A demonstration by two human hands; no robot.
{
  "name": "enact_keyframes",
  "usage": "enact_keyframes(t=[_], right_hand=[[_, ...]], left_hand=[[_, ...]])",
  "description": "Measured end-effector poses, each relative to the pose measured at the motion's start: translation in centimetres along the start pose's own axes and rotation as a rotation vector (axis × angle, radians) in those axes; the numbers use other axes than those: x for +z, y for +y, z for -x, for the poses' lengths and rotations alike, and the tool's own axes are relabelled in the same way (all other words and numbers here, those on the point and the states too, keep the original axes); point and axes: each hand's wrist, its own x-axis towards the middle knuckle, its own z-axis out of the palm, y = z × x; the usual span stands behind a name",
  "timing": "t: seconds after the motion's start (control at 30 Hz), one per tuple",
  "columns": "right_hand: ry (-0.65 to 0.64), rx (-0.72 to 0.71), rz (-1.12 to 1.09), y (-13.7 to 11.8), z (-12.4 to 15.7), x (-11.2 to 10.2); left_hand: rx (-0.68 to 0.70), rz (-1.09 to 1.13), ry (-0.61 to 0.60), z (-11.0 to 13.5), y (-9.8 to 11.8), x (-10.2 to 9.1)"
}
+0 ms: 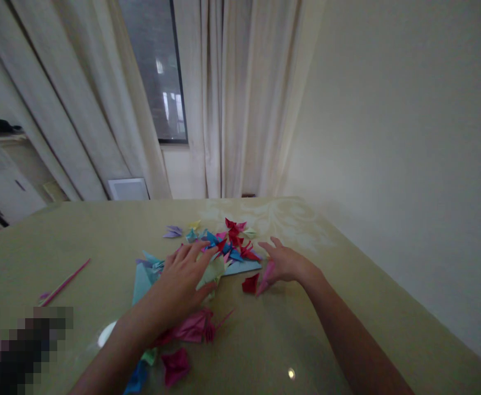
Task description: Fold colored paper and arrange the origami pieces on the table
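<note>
I see the left hand (189, 270) spread wide over the heaped paper figures (235, 239), perhaps to gather them; beside the heap, the right hand (285, 263) has parted fingers, pink paper (267, 276) against it, whether gripped I can't tell.

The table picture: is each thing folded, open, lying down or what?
Left hand: fingers spread over folded papers
Right hand: fingers apart, grip unclear
Pink paper: at right hand, blurred
Dark red paper: folded, on table
Magenta paper: folded, on table
Thin pink stick: lying on table
Curtains: parted, hanging
Window: glass partly uncovered
</note>
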Motion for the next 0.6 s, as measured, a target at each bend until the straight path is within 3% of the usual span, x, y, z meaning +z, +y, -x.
enact_keyframes(t=[0.07, 0.13, 0.23, 0.43, 0.53, 0.6], right_hand=[[-0.066, -0.054, -0.027, -0.1, -0.5, 0.9], [-0.027, -0.209, -0.121, -0.7, -1.0, 1.6], [0.08, -0.417, -0.271, -1.9, -1.6, 2.6], [0.143, -0.653, -0.332, -3.6, -2.1, 4.2], [0.206, -0.666, -0.401, -4.4, -1.7, 3.6], [0.293, -0.652, -0.432, -4.6, -1.2, 2.6]], left_hand=[[0.062, 0.066, -0.174, 0.5, 1.4, 0.0], [0.053, 0.054, -0.316, 0.6, 2.6, 0.5], [-0.013, -0.005, -0.356, -0.1, 3.0, 2.0], [0.058, 0.086, -0.181, -2.2, 0.1, 5.0], [0.078, 0.204, -0.079, -3.0, -1.1, 4.7], [0.086, 0.367, 0.068, -3.2, -1.8, 3.8]])
